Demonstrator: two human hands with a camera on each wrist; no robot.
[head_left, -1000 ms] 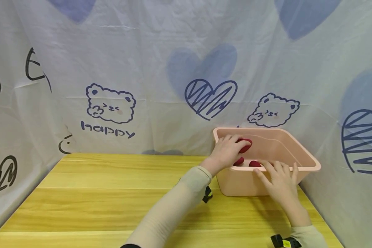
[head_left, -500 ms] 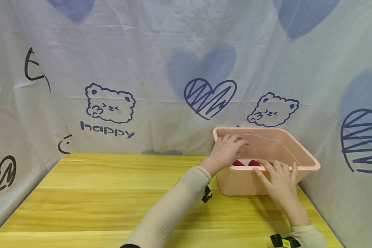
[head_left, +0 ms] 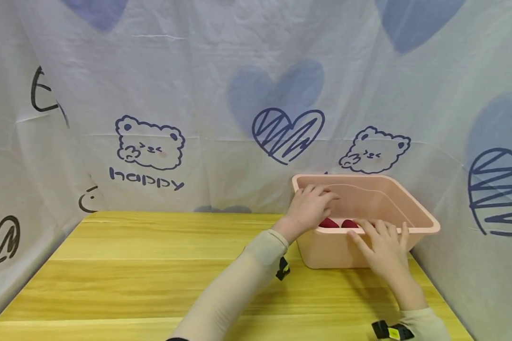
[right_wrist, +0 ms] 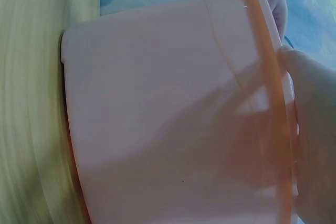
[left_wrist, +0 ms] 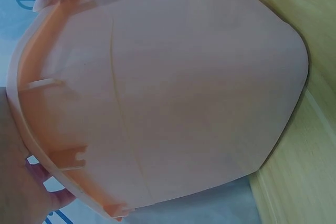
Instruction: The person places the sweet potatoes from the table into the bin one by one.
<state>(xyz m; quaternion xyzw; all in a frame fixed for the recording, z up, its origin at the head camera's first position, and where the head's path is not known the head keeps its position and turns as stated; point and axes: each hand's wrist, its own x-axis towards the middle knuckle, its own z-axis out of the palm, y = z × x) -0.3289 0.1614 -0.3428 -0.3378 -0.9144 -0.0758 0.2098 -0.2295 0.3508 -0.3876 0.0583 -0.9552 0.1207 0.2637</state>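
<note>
A pink plastic bin (head_left: 333, 251) stands on the table at the right in the head view. Two dark red things (head_left: 328, 223) with rounded tops show inside it, partly hidden by the front rim; their kind does not show. My left hand (head_left: 308, 207) reaches over the bin's left rim, fingers loosely extended into it and nothing seen in its grasp. At the front rim, my right hand (head_left: 384, 248) holds the edge, thumb at the outside and fingers bent over inward. The right wrist view shows that thumb (right_wrist: 295, 59) right at the rim.
The bin stands on a yellow wood-grain table (head_left: 153, 270), close to the printed cloth (head_left: 222, 166) behind it. Another cloth side (head_left: 490, 265) borders the table's right edge. Black wrist straps (head_left: 392, 331) sit on both wrists.
A second ago my left hand held a dark red thing above the bin; it has let it go, and its fingers have loosened. My right hand stays at the front rim.
</note>
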